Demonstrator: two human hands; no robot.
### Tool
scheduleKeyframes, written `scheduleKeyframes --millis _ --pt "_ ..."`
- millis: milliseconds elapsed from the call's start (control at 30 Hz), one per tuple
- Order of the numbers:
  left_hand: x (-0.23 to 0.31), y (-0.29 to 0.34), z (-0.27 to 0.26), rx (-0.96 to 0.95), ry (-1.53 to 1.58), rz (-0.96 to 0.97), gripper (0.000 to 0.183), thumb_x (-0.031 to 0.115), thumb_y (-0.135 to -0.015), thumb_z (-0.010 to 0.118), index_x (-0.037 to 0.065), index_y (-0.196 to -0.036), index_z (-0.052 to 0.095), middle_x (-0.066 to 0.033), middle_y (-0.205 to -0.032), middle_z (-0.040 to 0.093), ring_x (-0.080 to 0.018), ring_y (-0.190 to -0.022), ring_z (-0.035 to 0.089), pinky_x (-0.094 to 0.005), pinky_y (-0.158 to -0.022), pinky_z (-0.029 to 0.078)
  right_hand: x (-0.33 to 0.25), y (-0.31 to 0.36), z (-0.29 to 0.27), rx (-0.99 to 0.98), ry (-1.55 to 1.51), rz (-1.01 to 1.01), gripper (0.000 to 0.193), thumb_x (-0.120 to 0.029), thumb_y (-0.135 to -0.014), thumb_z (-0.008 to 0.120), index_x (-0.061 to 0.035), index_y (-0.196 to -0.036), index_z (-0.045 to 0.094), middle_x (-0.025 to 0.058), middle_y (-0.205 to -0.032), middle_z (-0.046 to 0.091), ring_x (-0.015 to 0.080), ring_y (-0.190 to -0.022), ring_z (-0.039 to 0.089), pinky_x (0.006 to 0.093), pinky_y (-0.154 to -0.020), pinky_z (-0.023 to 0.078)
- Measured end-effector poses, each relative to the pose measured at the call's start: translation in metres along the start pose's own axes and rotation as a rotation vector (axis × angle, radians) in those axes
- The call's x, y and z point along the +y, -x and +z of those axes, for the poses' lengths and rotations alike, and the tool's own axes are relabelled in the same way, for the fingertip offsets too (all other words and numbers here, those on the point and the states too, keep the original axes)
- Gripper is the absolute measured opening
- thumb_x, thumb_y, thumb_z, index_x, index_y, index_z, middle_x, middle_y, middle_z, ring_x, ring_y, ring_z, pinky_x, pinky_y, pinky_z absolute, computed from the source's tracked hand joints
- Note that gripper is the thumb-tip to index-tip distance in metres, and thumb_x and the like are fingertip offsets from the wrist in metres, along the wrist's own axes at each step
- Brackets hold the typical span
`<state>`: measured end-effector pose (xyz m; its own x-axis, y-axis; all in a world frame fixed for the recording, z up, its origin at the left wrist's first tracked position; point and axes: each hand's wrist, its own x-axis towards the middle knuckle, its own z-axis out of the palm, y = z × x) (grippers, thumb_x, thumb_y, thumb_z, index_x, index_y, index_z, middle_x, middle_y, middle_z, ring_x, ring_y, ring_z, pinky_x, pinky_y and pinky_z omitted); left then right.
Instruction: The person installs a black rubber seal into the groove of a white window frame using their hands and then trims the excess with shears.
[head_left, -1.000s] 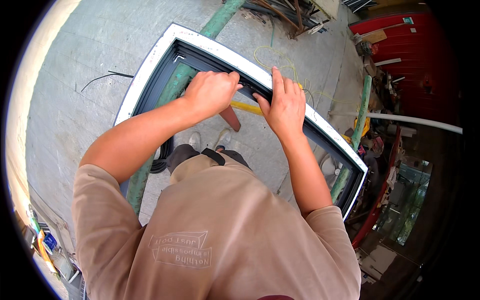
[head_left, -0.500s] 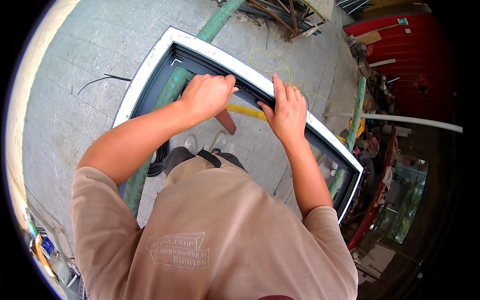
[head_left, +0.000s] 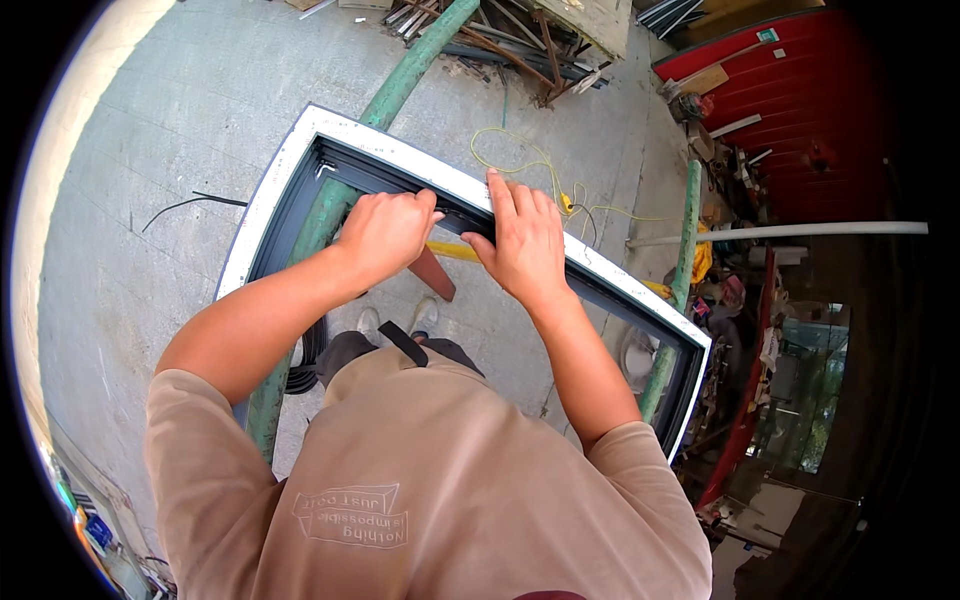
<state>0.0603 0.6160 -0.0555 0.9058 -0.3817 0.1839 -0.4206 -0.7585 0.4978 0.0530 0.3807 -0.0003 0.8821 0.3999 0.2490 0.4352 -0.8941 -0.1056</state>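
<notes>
A window frame point(head_left: 405, 158), white on its upper face with dark grey inner channels, lies across green pipes point(head_left: 417, 68). At the far side of the frame, my left hand point(head_left: 385, 238) is closed, its fingertips pressed into the dark inner channel. A small dark piece shows by those fingertips; whether it is a loose strip or part of the channel I cannot make out. To its right, my right hand point(head_left: 525, 240) grips the same bar, fingers stretched over the white face and thumb against the inner edge.
A yellow bar point(head_left: 452, 250) and a reddish-brown leg point(head_left: 433, 276) show through the frame. Coiled black cable point(head_left: 308, 365) lies on the floor by my feet. Beyond the frame are a yellow cord point(head_left: 520, 146) and scrap lengths point(head_left: 520, 62). A white pipe point(head_left: 815, 230) juts in at right.
The whole view has shifted, so the frame and both hands appear lower and further left. Both hands keep nearly the same spots on the frame.
</notes>
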Motion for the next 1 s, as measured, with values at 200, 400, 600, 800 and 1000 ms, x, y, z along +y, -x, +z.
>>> scheduleKeyframes --millis 200,400,600,800,1000 --pt "-0.003 0.003 -0.006 -0.005 -0.021 -0.042 0.028 0.029 -0.109 0.072 0.003 -0.100 0.069 -0.0211 -0.082 0.079 -0.0447 -0.077 0.079 -0.0573 -0.068 0.063 -0.020 -0.036 0.015 -0.099 0.009 -0.161 0.094 -0.028 -0.087 0.094 -0.0072 -0.168 0.052 0.0144 -0.124 0.071 0.0356 -0.109 0.072 0.0461 -0.093 0.060" --pt "0.004 -0.001 -0.008 -0.077 -0.033 -0.012 0.031 0.032 -0.109 0.073 0.003 -0.101 0.069 -0.0204 -0.082 0.079 -0.0432 -0.077 0.080 -0.0556 -0.070 0.064 -0.015 -0.032 0.013 -0.125 0.062 -0.123 0.092 -0.024 -0.090 0.092 -0.0106 -0.171 0.050 0.0148 -0.112 0.068 0.0361 -0.101 0.072 0.0491 -0.086 0.062" --pt "0.012 0.013 -0.010 -0.063 0.067 -0.236 0.029 0.028 -0.106 0.076 0.000 -0.107 0.068 -0.0249 -0.090 0.080 -0.0461 -0.088 0.080 -0.0587 -0.081 0.064 -0.019 -0.035 0.017 -0.144 0.047 -0.138 0.093 -0.024 -0.092 0.091 -0.0110 -0.173 0.048 0.0157 -0.114 0.068 0.0376 -0.102 0.073 0.0490 -0.085 0.062" --pt "0.031 0.042 0.028 0.161 0.220 -0.561 0.031 0.018 -0.101 0.079 -0.001 -0.118 0.061 -0.0251 -0.102 0.078 -0.0478 -0.101 0.078 -0.0584 -0.085 0.062 -0.018 -0.034 0.017 -0.131 0.143 -0.155 0.093 -0.025 -0.093 0.090 -0.0127 -0.174 0.045 0.0134 -0.115 0.068 0.0357 -0.100 0.076 0.0462 -0.079 0.063" --pt "0.040 0.074 0.091 0.461 0.243 -0.746 0.025 0.009 -0.097 0.078 0.003 -0.111 0.059 -0.0194 -0.101 0.074 -0.0451 -0.098 0.076 -0.0564 -0.083 0.060 -0.012 -0.034 0.023 -0.158 0.161 -0.204 0.092 -0.026 -0.097 0.088 -0.0151 -0.176 0.042 0.0132 -0.120 0.069 0.0362 -0.104 0.076 0.0486 -0.079 0.064"
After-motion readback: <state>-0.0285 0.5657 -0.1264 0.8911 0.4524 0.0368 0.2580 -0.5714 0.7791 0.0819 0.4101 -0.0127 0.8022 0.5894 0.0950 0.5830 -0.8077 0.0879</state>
